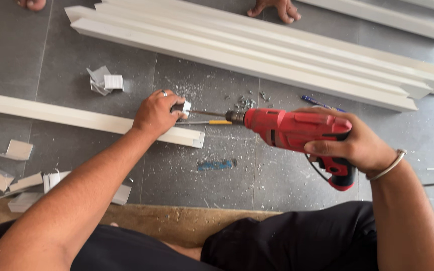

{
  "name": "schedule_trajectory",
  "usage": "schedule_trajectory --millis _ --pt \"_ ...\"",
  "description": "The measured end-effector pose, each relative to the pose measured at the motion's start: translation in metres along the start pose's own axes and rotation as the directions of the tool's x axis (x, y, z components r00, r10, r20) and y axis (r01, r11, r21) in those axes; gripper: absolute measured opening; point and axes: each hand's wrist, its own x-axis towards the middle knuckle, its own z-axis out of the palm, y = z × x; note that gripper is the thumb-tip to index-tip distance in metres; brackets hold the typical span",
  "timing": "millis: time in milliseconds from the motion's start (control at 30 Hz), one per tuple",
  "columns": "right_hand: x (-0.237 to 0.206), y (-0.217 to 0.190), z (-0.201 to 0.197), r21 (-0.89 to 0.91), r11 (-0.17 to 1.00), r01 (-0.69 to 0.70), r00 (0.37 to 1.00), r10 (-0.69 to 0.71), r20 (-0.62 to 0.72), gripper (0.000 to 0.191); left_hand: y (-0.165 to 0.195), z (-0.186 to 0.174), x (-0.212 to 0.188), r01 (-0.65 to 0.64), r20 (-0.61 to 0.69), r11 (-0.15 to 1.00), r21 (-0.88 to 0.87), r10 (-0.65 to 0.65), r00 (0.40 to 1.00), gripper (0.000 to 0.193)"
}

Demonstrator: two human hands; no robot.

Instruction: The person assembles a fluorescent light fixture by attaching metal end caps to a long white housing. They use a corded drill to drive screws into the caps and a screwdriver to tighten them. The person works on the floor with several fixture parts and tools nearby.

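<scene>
Fingers (pixel 173 111) of left hand (pixel 155 114) pinch a small white bracket (pixel 186 107) on the end of a white profile (pixel 76 118) lying mid-floor (pixel 227 180), right hand (pixel 360 145) clenched around red drill (pixel 297 131), bit (pixel 208 114) meeting the bracket, metal shavings (pixel 244 102) beside.
</scene>
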Motion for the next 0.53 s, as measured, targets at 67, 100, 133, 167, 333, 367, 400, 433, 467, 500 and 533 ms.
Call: schedule_trajectory --millis 67,100,133,167,333,367,400,433,467,500,533 --pt "-0.001 0.001 0.0 -0.021 0.999 -0.046 0.998 0.046 -0.032 0.07 -0.001 0.001 -0.003 -0.01 -0.008 1.0 0.0 0.01 1.0 0.036" --pt "-0.002 0.001 0.001 -0.024 0.999 -0.027 0.999 0.026 -0.025 0.07 0.0 0.002 -0.003 -0.012 -0.012 1.0 0.008 0.012 1.0 0.035" --pt "-0.001 0.001 0.002 -0.028 1.0 -0.001 1.0 0.001 -0.021 0.069 0.0 0.0 0.0 -0.017 -0.022 1.0 0.019 0.018 1.0 0.035" --pt "0.0 -0.002 0.002 -0.034 0.999 0.025 1.0 -0.025 -0.016 0.069 0.0 -0.002 0.002 -0.011 -0.017 1.0 0.012 0.011 1.0 0.036" --pt "-0.002 -0.009 0.005 -0.03 0.999 -0.04 0.999 0.04 -0.012 0.069 0.004 -0.005 0.0 0.027 0.016 1.0 0.013 -0.027 0.999 0.038" --pt "-0.003 -0.009 0.005 -0.014 0.997 -0.071 0.997 0.071 -0.02 0.068 0.003 -0.005 0.001 0.021 0.013 1.0 0.018 -0.021 1.0 0.038" --pt "-0.003 -0.01 0.005 -0.014 0.997 -0.07 0.997 0.07 -0.022 0.069 0.003 -0.005 0.001 0.014 0.01 1.0 0.024 -0.015 1.0 0.038" --pt "-0.003 -0.01 0.005 -0.015 0.997 -0.072 0.997 0.071 -0.022 0.069 0.003 -0.004 0.0 0.01 0.009 1.0 0.026 -0.011 1.0 0.038" --pt "-0.003 -0.011 0.006 -0.017 0.997 -0.071 0.997 0.071 -0.023 0.07 0.003 -0.004 0.0 0.016 0.005 1.0 0.022 -0.016 1.0 0.038" --pt "-0.002 -0.012 0.005 -0.022 0.998 -0.051 0.999 0.051 -0.019 0.07 0.003 -0.004 0.001 0.021 -0.002 1.0 0.017 -0.021 1.0 0.038" --pt "-0.002 -0.012 0.005 -0.028 0.999 -0.033 0.999 0.033 -0.012 0.069 0.002 -0.003 0.001 0.028 -0.007 1.0 0.012 -0.028 1.0 0.038"
